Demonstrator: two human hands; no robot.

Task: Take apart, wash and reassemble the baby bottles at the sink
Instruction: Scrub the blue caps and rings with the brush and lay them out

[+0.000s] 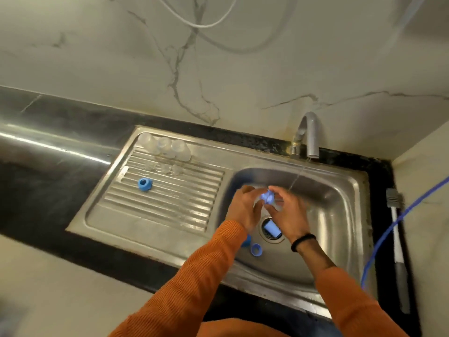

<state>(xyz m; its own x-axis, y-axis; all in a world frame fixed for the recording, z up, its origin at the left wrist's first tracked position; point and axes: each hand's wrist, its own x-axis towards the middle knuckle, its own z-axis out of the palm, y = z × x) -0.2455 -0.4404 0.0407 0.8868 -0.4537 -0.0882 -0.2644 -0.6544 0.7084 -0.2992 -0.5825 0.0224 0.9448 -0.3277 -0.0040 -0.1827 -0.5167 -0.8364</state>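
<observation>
Both hands over the sink (340,181) basin. Left hand (243,207) and right hand (289,215) meet on a small blue bottle part (268,197), fingers of both curled round it; motion blur, exact piece unclear. Thin water stream falls from the tap (308,135) just right of the hands. In the basin: blue cap (272,228) lying on the drain, blue ring (256,250) beside it, another blue piece (246,242) partly hidden under the left sleeve. On the drainboard: blue collar (145,184), clear bottles (165,147) in a row at the back. Bottle brush (398,239) on the dark desk (48,190), right of sink.
</observation>
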